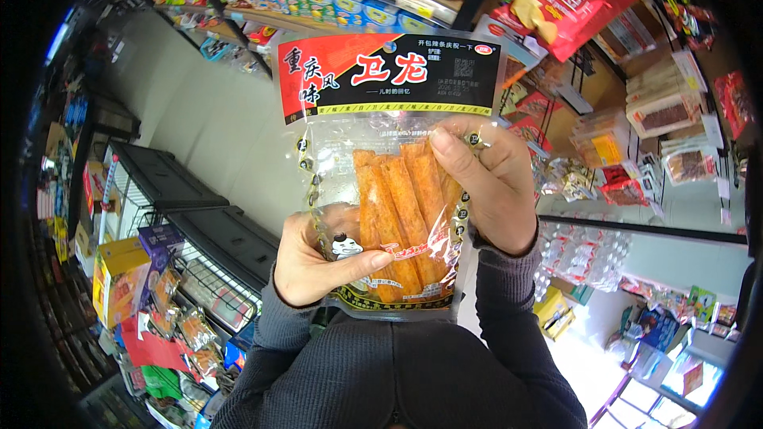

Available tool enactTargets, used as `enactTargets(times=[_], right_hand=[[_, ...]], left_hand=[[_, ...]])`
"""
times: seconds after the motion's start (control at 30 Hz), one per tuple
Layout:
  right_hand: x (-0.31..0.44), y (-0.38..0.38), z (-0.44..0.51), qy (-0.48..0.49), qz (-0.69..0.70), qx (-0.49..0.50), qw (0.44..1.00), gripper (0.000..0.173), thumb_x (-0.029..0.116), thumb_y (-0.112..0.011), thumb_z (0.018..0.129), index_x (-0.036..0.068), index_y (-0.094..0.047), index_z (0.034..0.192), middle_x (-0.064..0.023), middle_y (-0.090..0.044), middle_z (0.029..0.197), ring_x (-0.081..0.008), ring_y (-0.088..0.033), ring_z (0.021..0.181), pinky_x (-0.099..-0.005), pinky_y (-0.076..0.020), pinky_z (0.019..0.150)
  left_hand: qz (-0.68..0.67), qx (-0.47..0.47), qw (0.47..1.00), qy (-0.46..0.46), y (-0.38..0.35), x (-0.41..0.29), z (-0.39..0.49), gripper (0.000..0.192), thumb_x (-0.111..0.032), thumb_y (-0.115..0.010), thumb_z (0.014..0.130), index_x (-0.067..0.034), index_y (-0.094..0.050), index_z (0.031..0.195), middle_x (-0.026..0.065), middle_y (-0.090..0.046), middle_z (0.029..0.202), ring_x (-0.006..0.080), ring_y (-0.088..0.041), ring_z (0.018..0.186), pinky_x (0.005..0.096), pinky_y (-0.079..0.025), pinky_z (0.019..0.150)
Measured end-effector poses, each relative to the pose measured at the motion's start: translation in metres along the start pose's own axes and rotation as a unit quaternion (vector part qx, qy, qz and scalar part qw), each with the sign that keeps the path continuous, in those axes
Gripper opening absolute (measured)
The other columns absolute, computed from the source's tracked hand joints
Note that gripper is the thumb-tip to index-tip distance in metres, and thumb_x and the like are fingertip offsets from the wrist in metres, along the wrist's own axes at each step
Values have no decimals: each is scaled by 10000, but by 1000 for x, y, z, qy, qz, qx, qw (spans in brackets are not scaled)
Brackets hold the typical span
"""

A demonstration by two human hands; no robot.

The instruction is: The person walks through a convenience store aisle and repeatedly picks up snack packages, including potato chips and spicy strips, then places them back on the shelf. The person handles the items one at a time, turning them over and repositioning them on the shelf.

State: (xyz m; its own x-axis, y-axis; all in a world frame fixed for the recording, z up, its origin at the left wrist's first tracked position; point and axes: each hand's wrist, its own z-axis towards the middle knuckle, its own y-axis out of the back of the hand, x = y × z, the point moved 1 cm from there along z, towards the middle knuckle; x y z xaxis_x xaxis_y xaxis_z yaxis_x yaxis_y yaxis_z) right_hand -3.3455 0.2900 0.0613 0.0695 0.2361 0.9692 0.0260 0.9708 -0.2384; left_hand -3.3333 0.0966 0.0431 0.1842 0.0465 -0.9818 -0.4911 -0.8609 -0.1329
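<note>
A clear plastic snack bag with a red and black printed header (pixel 387 77) is held upright in front of my chest. Flat orange-brown spicy gluten strips (pixel 399 214) show through its window, and a small cartoon figure is printed at the lower left. My left hand (pixel 325 262) grips the lower left part, thumb across the front and fingers behind the clear film. On the right edge, my right hand (pixel 492 185) pinches the bag with its thumb near the top of the strips. The bag looks sealed, and it bears writing.
Packaged snacks hang on a rack (pixel 644 107) at the right, below a red potato-chip bag (pixel 563 0). Water bottles (pixel 596 250) in wrapped packs stand lower right. Black-framed bins (pixel 220 244) and a yellow box (pixel 121 280) are at the left. Shelves of boxed goods (pixel 322 3) line the top.
</note>
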Motion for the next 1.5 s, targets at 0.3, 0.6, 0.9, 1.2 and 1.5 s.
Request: enactTargets(times=[0.3,0.6,0.9,1.2,1.5], right_hand=[[-47,124,-21,-61,-51,-64,995,161,79,-622,824,-21,-598,948,-19,-615,844,-67,-548,771,-212,-444,691],[-150,359,36,-21,4,-379,925,169,134,-648,813,-13,-641,895,2,-599,757,-38,-506,677,-179,-405,609],[-142,423,62,93,-185,-275,939,235,-87,-552,714,-40,-631,931,-24,-623,769,-71,-554,685,-201,-429,591],[-129,423,79,70,-102,-306,944,129,86,-678,770,-6,-672,860,-46,-660,790,-109,-585,711,-244,-457,665],[-129,430,99,103,-176,-370,906,168,140,-688,782,-16,-672,842,-34,-654,793,-81,-559,720,-231,-446,670]], left_hand=[[-76,68,993,-58,-48,55,133,413,-32,-703,731,28,-536,1104,88,-622,1004,161,-577,949,314,-442,868],[63,161,985,1,-205,202,349,194,-112,-617,833,39,-644,952,-5,-637,776,35,-523,699,208,-429,620],[-82,110,985,-103,-228,189,396,182,-96,-644,814,29,-652,947,37,-648,850,58,-561,755,191,-438,701],[-50,79,989,-111,-243,174,407,174,-123,-615,838,2,-656,951,30,-650,853,57,-548,773,205,-429,710],[-120,-20,987,-104,-259,197,427,161,-103,-608,839,0,-642,958,9,-634,861,55,-543,784,199,-423,725]])
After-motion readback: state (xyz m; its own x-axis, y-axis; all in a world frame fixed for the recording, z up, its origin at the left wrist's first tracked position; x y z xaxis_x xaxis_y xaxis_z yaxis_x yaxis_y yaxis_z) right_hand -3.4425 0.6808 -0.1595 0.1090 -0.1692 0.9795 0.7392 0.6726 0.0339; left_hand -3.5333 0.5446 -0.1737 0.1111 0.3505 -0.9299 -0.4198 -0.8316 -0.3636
